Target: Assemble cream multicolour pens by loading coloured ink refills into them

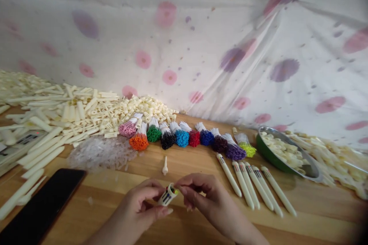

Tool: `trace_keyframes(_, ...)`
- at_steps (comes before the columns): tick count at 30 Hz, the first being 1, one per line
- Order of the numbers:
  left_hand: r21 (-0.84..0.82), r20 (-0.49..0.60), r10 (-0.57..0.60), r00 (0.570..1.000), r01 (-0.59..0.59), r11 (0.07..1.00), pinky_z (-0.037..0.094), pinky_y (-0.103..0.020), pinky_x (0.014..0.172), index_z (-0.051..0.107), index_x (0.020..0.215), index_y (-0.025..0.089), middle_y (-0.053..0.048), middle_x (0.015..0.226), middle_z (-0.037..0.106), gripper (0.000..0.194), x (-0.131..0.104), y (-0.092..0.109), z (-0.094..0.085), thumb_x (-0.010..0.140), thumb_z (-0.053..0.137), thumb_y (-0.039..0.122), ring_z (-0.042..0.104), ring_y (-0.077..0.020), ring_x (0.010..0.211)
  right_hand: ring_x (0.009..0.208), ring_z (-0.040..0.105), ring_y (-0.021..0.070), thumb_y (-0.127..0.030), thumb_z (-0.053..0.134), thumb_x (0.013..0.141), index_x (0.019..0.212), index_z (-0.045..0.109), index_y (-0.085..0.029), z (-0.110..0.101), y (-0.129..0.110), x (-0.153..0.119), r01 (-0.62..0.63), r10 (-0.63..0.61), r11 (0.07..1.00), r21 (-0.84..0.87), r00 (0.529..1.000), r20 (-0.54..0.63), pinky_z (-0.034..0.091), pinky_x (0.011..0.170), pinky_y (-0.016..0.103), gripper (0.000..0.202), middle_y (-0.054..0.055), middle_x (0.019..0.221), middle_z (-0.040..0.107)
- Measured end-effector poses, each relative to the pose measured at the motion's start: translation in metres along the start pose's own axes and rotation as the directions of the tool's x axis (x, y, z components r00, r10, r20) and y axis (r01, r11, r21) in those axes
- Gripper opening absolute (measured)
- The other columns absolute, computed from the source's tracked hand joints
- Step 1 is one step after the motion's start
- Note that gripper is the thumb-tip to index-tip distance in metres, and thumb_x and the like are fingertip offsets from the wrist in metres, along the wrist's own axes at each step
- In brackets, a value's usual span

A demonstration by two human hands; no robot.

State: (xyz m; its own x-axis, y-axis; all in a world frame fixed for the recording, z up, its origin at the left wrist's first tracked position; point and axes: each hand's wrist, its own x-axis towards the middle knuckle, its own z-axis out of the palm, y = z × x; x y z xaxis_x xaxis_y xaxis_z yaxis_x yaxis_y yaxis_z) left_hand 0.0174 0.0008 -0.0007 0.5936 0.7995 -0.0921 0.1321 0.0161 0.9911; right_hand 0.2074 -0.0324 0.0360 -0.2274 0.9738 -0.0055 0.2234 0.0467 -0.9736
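My left hand (145, 203) grips a short cream slotted pen barrel (167, 196) between thumb and fingers, its open end tilted up and to the right. Colored bits, red and yellow-green among them, show inside the opening and its slots. At that rim the thumb and forefinger of my right hand (201, 195) are pinched together; what they hold, if anything, is hidden. Just beyond my hands lies a small cream pointed part (165, 166). Further back, bundles of pen refills with colored ends form a row, among them orange (138, 142), light blue (181, 138) and purple (235, 151).
Several white multicolor pens (255, 187) lie at the right. Behind them a green-sided metal bowl (266, 155) holds cream parts. Clear plastic pieces (100, 153), piled cream tubes (77, 109) and a black phone (46, 203) occupy the left. A flowered sheet (178, 46) hangs behind the table.
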Motion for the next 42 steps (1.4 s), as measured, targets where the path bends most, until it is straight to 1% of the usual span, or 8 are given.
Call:
trace_keyframes(4, -0.008, 0.073, -0.023, 0.997, 0.024, 1.000, 0.041, -0.024, 0.065, 0.070, 0.077, 0.019, 0.001, 0.080, 0.054, 0.009, -0.001, 0.000, -0.002, 0.076, 0.067, 0.027, 0.053, -0.0160, 0.076, 0.053, 0.054, 0.0085, -0.032, 0.059, 0.083, 0.085, 0.072, -0.015, -0.009, -0.002, -0.002, 0.026, -0.026, 0.999, -0.036, 1.000, 0.010, 0.042, 0.052, 0.019, 0.022, 0.003, 0.066, 0.063)
trace_keyframes(11, -0.130, 0.193, -0.081, 0.978, 0.107, 0.986, 0.041, -0.024, 0.064, 0.070, 0.074, 0.018, 0.003, 0.078, 0.051, 0.014, -0.003, -0.001, -0.002, 0.074, 0.070, 0.033, 0.051, -0.0134, 0.071, 0.052, 0.052, 0.0086, -0.025, 0.062, 0.081, 0.084, 0.073, -0.013, -0.016, -0.002, 0.000, 0.073, -0.064, 0.993, -0.090, 0.993, 0.097, 0.041, 0.047, 0.018, 0.016, 0.005, 0.069, 0.067)
trace_keyframes(15, -0.251, 0.348, -0.122, 0.929, 0.218, 0.943, 0.047, -0.029, 0.067, 0.072, 0.081, 0.020, 0.001, 0.086, 0.055, 0.022, -0.005, 0.002, -0.002, 0.075, 0.068, 0.041, 0.060, -0.0148, 0.071, 0.058, 0.055, 0.0095, -0.017, 0.063, 0.080, 0.086, 0.073, -0.015, -0.025, -0.001, 0.002, 0.227, -0.208, 0.969, -0.098, 0.963, 0.168, 0.043, 0.054, 0.020, 0.012, 0.004, 0.070, 0.068)
trace_keyframes(18, -0.252, 0.412, -0.182, 0.893, 0.303, 0.919, 0.049, -0.029, 0.066, 0.071, 0.091, 0.022, 0.001, 0.081, 0.059, 0.030, -0.008, 0.007, -0.002, 0.075, 0.066, 0.047, 0.063, -0.0139, 0.066, 0.062, 0.054, 0.0102, -0.015, 0.064, 0.079, 0.086, 0.074, -0.017, -0.030, 0.000, 0.003, 0.331, -0.311, 0.940, -0.084, 0.932, 0.185, 0.043, 0.056, 0.020, 0.011, 0.003, 0.069, 0.064)
trace_keyframes(23, -0.195, 0.439, -0.174, 0.881, 0.282, 0.939, 0.048, -0.026, 0.065, 0.069, 0.092, 0.021, 0.002, 0.070, 0.062, 0.036, -0.009, 0.012, -0.002, 0.076, 0.061, 0.053, 0.061, -0.0137, 0.066, 0.071, 0.054, 0.0118, -0.016, 0.072, 0.074, 0.080, 0.075, -0.018, -0.023, -0.002, 0.001, 0.412, -0.400, 0.907, -0.082, 0.907, 0.130, 0.044, 0.063, 0.023, 0.007, 0.003, 0.072, 0.057)
trace_keyframes(28, -0.207, 0.451, -0.204, 0.869, 0.324, 0.923, 0.047, -0.024, 0.061, 0.068, 0.089, 0.020, 0.002, 0.069, 0.060, 0.036, -0.009, 0.011, -0.002, 0.076, 0.061, 0.052, 0.060, -0.0124, 0.062, 0.069, 0.052, 0.0125, -0.023, 0.068, 0.078, 0.083, 0.075, -0.021, -0.020, -0.005, -0.001, 0.442, -0.425, 0.891, -0.103, 0.892, 0.154, 0.043, 0.063, 0.024, 0.009, 0.002, 0.070, 0.057)
trace_keyframes(33, -0.239, 0.462, -0.143, 0.875, 0.278, 0.931, 0.047, -0.025, 0.063, 0.069, 0.093, 0.022, 0.002, 0.074, 0.058, 0.040, -0.009, 0.012, -0.005, 0.074, 0.062, 0.056, 0.060, -0.0121, 0.062, 0.069, 0.053, 0.0126, -0.024, 0.067, 0.079, 0.084, 0.075, -0.021, -0.021, -0.006, -0.002, 0.448, -0.431, 0.887, -0.115, 0.891, 0.147, 0.043, 0.063, 0.024, 0.010, 0.003, 0.070, 0.058)
trace_keyframes(42, -0.132, 0.482, -0.173, 0.859, 0.267, 0.955, 0.043, -0.026, 0.063, 0.069, 0.095, 0.021, 0.000, 0.072, 0.063, 0.038, -0.012, 0.013, -0.008, 0.079, 0.056, 0.053, 0.059, -0.0146, 0.065, 0.068, 0.054, 0.0138, -0.028, 0.062, 0.083, 0.084, 0.075, -0.018, -0.016, -0.009, -0.007, 0.501, -0.483, 0.850, -0.161, 0.865, 0.138, 0.043, 0.064, 0.027, 0.016, 0.005, 0.067, 0.060)
